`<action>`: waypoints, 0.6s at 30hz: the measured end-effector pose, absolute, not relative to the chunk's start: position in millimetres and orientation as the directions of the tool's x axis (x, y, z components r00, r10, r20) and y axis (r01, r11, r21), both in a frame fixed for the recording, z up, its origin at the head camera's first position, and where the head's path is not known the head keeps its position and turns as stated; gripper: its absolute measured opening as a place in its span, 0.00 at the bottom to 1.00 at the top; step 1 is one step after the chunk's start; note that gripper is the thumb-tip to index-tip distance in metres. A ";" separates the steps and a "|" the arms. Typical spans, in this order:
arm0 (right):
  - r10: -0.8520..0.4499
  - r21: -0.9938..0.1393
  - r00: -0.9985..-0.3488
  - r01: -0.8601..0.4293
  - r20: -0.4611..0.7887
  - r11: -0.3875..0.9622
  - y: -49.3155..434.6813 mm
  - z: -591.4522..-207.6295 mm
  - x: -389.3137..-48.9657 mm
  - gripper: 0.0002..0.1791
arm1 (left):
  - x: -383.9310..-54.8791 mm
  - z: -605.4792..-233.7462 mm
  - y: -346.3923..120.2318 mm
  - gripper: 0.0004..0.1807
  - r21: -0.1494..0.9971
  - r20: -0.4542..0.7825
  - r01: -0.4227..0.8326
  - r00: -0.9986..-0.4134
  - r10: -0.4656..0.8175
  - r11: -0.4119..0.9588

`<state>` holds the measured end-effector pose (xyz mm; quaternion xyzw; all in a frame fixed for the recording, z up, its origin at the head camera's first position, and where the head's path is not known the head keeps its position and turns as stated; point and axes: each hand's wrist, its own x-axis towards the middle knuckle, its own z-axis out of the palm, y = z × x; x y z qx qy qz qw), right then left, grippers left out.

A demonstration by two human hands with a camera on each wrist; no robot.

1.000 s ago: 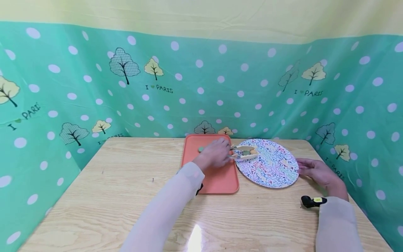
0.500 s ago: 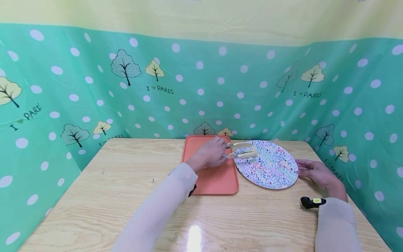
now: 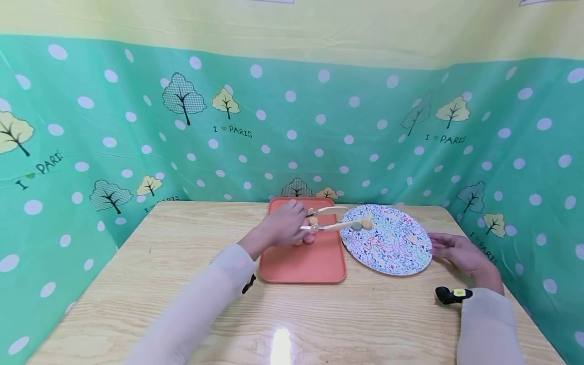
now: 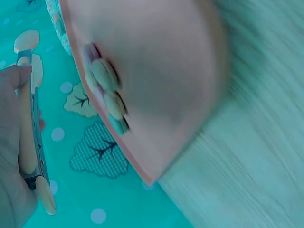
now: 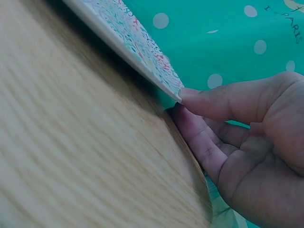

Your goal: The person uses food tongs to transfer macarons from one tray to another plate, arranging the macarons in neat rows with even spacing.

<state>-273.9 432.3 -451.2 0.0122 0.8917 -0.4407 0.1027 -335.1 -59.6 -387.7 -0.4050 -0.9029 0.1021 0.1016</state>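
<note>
My left hand (image 3: 285, 223) grips a pair of tongs (image 4: 27, 123) with pale, wood-coloured tips and metal parts. Its tips stand apart, reaching over the tray's right edge toward the plate, with nothing seen between them. A green macaron (image 3: 357, 226) and an orange-tan macaron (image 3: 367, 224) lie on the round speckled plate (image 3: 397, 248), near its left side. At the plate's right rim, my right hand (image 3: 463, 253) pinches the edge, thumb on top and fingers below, as the right wrist view shows. Several macarons, among them a green one (image 4: 105, 74), sit in a cluster on the orange tray (image 3: 303, 266).
The tray and plate lie side by side at the back of the wooden table (image 3: 182, 263). A green dotted curtain (image 3: 274, 111) rises behind and along both sides. A black wrist camera (image 3: 451, 295) sticks out by the right sleeve.
The tongs have opened and drawn back left from the plate with my left hand, leaving two macarons there. Macarons on the tray have come into sight. My right hand has stayed at the rim.
</note>
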 end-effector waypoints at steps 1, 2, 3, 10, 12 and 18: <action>-0.068 -0.783 -0.978 0.117 -0.199 0.612 432.3 -451.4 -273.9 0.36 | -333.9 -388.1 -63.5 0.31 -0.271 0.105 0.708 -0.652 0.751 0.652; -0.066 -0.781 -0.977 0.119 -0.201 0.613 432.4 -451.6 -273.8 0.36 | -332.5 -388.5 -67.4 0.31 -0.277 0.105 0.704 -0.655 0.749 0.654; -0.064 -0.782 -0.977 0.123 -0.204 0.611 432.2 -451.7 -273.7 0.36 | -331.2 -388.9 -71.8 0.31 -0.278 0.109 0.704 -0.652 0.750 0.653; -0.068 -0.788 -0.977 0.120 -0.201 0.604 432.9 -452.3 -275.0 0.36 | -322.9 -390.4 -102.8 0.31 -0.248 0.137 0.728 -0.626 0.767 0.639; -0.070 -0.789 -0.977 0.117 -0.199 0.604 433.4 -452.5 -275.5 0.36 | -322.3 -391.9 -111.0 0.32 -0.247 0.138 0.730 -0.625 0.769 0.638; -0.062 -0.786 -0.977 0.124 -0.202 0.606 434.1 -452.5 -275.6 0.36 | -320.6 -398.2 -133.3 0.31 -0.208 0.142 0.714 -0.654 0.743 0.668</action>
